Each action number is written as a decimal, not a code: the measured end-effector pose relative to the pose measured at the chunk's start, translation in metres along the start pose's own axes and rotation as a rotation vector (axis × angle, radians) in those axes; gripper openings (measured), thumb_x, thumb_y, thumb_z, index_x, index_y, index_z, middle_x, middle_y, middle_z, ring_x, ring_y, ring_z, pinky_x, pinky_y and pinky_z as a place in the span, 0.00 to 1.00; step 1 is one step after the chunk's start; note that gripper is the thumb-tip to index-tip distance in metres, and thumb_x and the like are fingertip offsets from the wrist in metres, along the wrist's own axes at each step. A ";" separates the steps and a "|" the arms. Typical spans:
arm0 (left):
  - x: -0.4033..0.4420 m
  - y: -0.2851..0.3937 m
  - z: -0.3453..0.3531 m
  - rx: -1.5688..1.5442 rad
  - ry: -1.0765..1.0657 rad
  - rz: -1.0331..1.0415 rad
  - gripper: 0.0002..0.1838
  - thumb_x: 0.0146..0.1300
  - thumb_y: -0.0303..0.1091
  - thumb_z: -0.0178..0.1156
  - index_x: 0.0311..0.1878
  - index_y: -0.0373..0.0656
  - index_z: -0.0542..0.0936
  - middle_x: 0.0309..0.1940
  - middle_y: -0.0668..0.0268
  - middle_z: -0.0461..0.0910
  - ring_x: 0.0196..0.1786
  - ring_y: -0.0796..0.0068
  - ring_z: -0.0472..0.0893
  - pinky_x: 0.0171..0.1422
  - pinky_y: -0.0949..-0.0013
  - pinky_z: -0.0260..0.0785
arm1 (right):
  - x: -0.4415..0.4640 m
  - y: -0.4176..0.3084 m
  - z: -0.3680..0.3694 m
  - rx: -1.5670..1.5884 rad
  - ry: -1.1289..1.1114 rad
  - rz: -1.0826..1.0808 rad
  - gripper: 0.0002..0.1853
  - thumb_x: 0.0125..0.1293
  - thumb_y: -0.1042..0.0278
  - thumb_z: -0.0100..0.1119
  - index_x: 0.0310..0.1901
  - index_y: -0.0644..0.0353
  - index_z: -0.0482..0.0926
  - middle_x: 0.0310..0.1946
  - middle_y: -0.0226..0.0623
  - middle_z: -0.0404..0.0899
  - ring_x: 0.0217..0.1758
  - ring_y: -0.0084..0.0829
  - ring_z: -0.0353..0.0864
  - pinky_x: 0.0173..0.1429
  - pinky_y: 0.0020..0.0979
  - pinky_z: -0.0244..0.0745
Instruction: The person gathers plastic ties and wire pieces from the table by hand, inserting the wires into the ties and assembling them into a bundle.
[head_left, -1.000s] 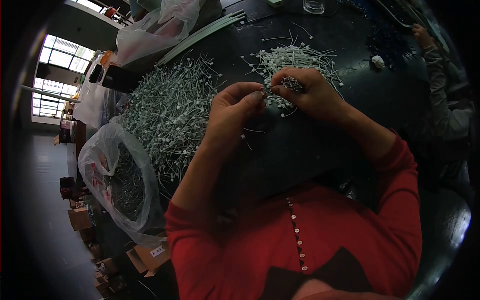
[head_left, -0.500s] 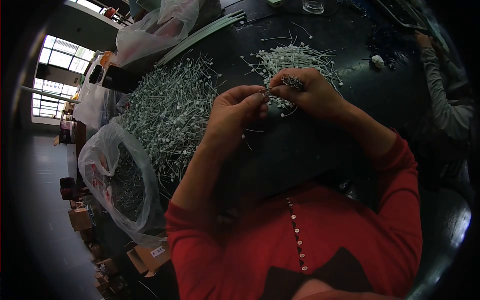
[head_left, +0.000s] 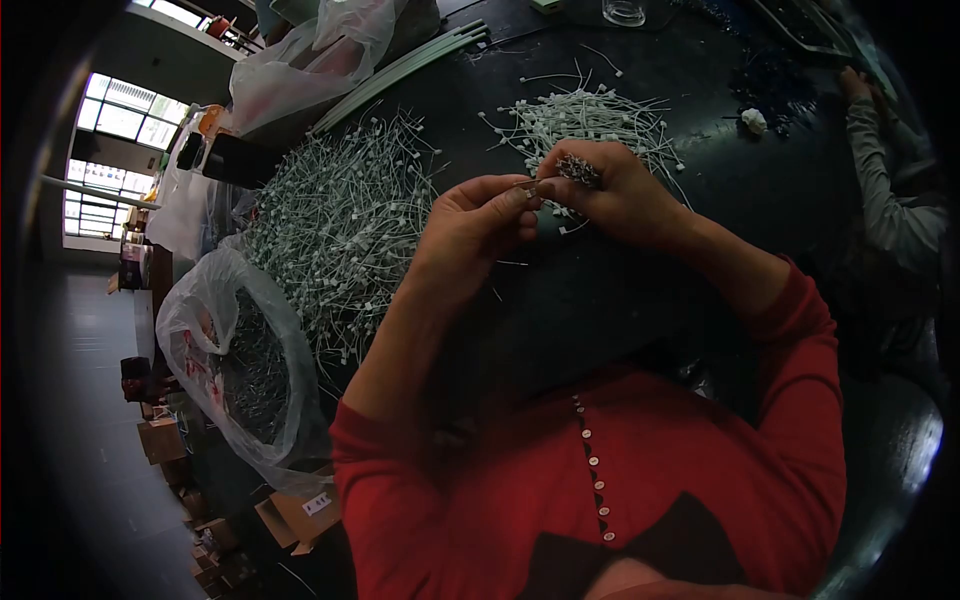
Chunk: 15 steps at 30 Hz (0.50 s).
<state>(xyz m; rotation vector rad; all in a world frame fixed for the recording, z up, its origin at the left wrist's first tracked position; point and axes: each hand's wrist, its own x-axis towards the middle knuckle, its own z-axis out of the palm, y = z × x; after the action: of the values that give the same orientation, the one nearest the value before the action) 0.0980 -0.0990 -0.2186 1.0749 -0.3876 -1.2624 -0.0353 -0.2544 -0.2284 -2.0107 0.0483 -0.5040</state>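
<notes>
My left hand [head_left: 470,225] is closed in a pinch, with a small pale piece [head_left: 531,192] at its thumb and fingertip. Its exact kind is too small to make out. Thumb and fingers of my right hand [head_left: 625,195] meet it from the other side. Curled in the right hand is a bundle of small metallic pieces [head_left: 578,170], their ends poking out by the forefinger. Just behind the hands lies a heap of short white wires with small white connectors [head_left: 600,115]. A larger heap of similar wires [head_left: 345,215] spreads beside the left forearm.
A clear plastic bag [head_left: 290,340] of thin dark pieces stands open at the left. Behind the large heap are pale green strips [head_left: 400,75] and another plastic bag [head_left: 310,60]. A white flower-like lump [head_left: 754,121] and a person's grey sleeve [head_left: 880,170] are at the right.
Both hands stay nearly in place, fingertips still together. The small piece has turned slightly between them, and the right hand's bundle has shifted a little to the left.
</notes>
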 end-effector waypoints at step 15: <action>0.013 0.012 -0.008 1.346 0.111 0.521 0.09 0.57 0.30 0.59 0.40 0.37 0.82 0.40 0.60 0.78 0.44 0.64 0.78 0.50 0.66 0.70 | 0.008 0.009 -0.011 -0.026 0.095 0.031 0.13 0.71 0.59 0.52 0.40 0.62 0.75 0.33 0.29 0.74 0.37 0.20 0.72 0.43 0.24 0.69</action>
<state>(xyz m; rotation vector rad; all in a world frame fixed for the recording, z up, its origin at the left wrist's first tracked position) 0.1148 -0.1082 -0.2163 1.9471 -1.4331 -0.3416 -0.0302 -0.2703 -0.2293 -2.0071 0.1450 -0.5813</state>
